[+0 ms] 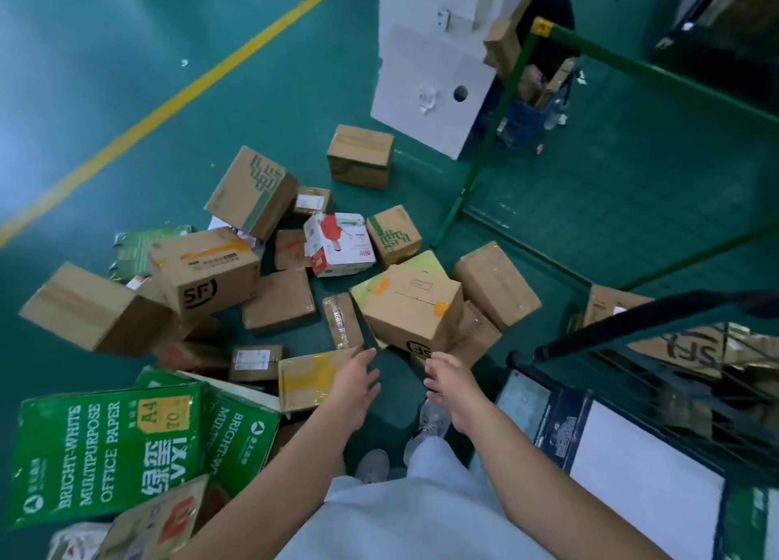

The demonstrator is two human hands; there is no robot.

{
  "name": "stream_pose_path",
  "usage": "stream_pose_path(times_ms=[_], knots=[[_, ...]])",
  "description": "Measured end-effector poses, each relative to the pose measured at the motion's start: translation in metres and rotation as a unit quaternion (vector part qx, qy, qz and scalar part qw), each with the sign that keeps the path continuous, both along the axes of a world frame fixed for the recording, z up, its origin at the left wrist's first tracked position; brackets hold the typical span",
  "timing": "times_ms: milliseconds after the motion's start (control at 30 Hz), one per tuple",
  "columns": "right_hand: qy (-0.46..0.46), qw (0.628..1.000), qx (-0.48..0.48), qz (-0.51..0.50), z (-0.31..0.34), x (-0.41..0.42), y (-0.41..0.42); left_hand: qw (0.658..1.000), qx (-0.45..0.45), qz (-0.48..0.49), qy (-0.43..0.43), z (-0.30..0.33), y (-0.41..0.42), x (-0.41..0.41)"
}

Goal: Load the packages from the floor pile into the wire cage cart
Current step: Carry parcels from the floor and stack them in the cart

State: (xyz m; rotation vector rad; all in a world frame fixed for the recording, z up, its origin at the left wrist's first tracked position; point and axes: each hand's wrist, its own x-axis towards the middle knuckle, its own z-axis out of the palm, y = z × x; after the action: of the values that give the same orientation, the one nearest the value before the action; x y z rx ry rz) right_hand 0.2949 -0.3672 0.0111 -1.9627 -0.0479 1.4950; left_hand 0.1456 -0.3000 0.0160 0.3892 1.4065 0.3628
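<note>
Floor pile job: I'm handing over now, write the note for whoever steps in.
Left hand and right hand: open, empty, reaching toward the SF box with orange tape in front of the feet.
Floor pile: many cartons scattered on the green floor, green office-paper boxes at near left.
Wire cage cart, at right: already holds some cardboard boxes.
Left: most of the pile; the SF box looks like the next pick.

Bare floor (392, 395) lies open under both empty hands; ahead the SF box (415, 313) blocks it, the taped box (307, 380) crowds the left, the wire cage cart (657, 374) walls the right
</note>
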Motion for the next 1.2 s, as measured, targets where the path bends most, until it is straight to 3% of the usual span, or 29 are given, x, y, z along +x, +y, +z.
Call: stream_pose_path(times_ms=[233,500,733,933,1200], knots=[[0.044,0.999,-0.008,-0.019,-0.031,0.072,0.038,0.998,-0.025,0.005,0.06,-0.016,0.042,0.058],[0.055,0.995,-0.072,-0.031,-0.106,0.147,0.078,0.992,-0.037,-0.058,0.109,-0.087,0.112,0.122],[0.077,0.99,-0.114,-0.037,-0.215,0.177,0.134,0.977,-0.048,-0.155,0.141,-0.211,0.189,0.16],[0.088,0.981,-0.169,-0.046,-0.332,0.193,0.161,0.948,-0.074,-0.271,0.151,-0.354,0.242,0.174],[0.017,0.977,-0.21,-0.046,-0.452,0.206,0.177,0.893,-0.03,-0.343,0.29,-0.485,0.292,0.194]])
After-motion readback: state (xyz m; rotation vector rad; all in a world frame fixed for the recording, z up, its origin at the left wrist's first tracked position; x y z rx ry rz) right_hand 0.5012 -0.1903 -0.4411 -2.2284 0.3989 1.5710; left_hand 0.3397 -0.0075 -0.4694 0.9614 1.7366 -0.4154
